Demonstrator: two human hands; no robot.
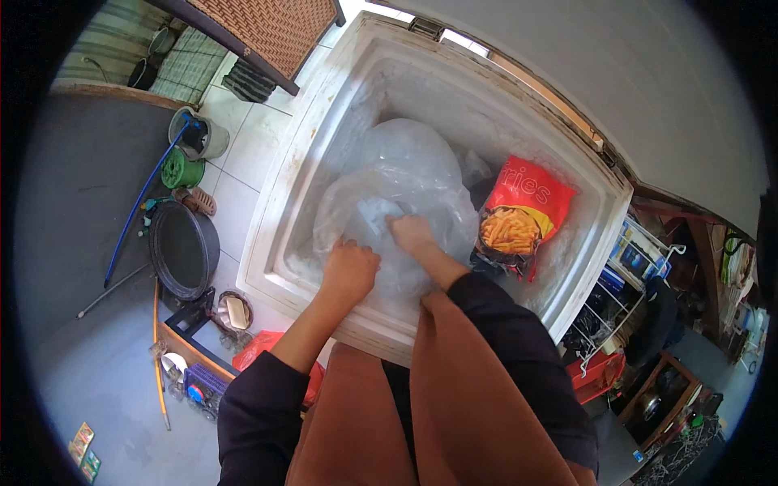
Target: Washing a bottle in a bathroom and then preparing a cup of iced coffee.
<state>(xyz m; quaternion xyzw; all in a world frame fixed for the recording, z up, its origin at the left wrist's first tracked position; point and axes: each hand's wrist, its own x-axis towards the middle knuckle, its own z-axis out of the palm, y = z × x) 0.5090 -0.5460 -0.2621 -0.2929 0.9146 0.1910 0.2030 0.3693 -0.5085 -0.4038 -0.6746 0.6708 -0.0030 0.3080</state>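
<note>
A chest freezer (267, 237) stands before me with frost on its inner walls. Inside lies a large clear plastic bag (419, 146), its mouth spread towards me. My left hand (354, 270) is closed on the near left edge of this bag. Within the bag's mouth, my right hand (411, 233) pinches a pale bluish-white packet (378, 211), whose contents I cannot make out. To the right of the bag, a red packet of fries (526, 203) leans near the freezer's right wall. Part of the freezer floor is hidden under the bag.
The freezer's raised lid (638, 91) fills the upper right. On the left are a black basin (182, 249), a bucket (209, 136) and a green spool (182, 169). A white wire rack (614, 304) stands at right. A woven panel (267, 30) is at top.
</note>
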